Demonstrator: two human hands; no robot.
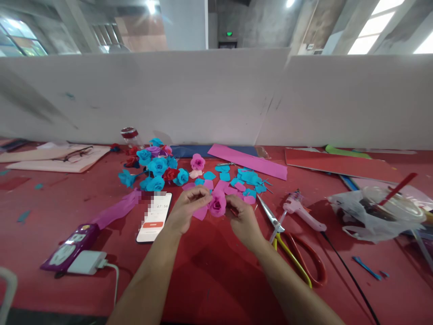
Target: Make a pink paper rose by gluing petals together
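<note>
Between my two hands is a pink paper flower (217,204), its rolled centre facing me. My left hand (190,205) pinches its petals from the left, thumb and forefinger together. From the right, my right hand (244,219) has its fingers closed at the flower's edge; the fingertips are partly hidden. Cut blue paper petals (248,176) and pink paper petals (201,213) lie scattered just behind and beside the hands. A finished-looking pink flower (198,161) sits farther back. To its left is a bunch of blue, red and purple paper flowers (157,166).
Scissors (280,230) and a pink glue gun (302,212) with a black cord lie at right, near a bagged cup (379,212) with a red straw. At left are a phone (155,219), a purple device (69,248) and a white charger (87,262). Pink crepe paper (248,161) lies behind.
</note>
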